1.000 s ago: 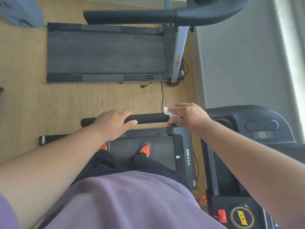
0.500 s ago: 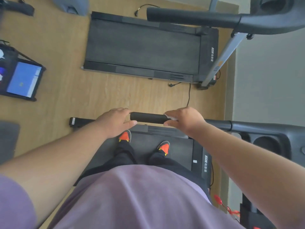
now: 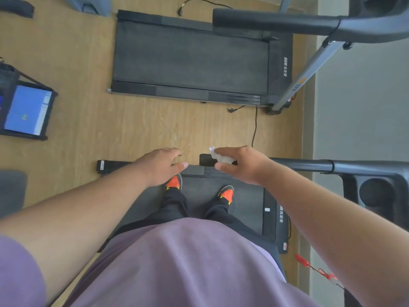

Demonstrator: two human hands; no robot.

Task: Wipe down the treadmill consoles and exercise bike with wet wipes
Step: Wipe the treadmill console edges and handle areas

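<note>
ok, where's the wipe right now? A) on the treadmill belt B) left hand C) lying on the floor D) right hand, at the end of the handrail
D: the white wet wipe is bunched under the right hand, pressed on the free end of the black handrail; the left hand holds nothing.

Your right hand point(image 3: 244, 165) covers the handrail point(image 3: 207, 160) near its free end, and whether the wet wipe point(image 3: 221, 157) wraps fully round it is hidden. The console point(image 3: 380, 191) is cut off by the right edge. Lettering on the treadmill deck point(image 3: 280, 214) is too small to read.
</note>
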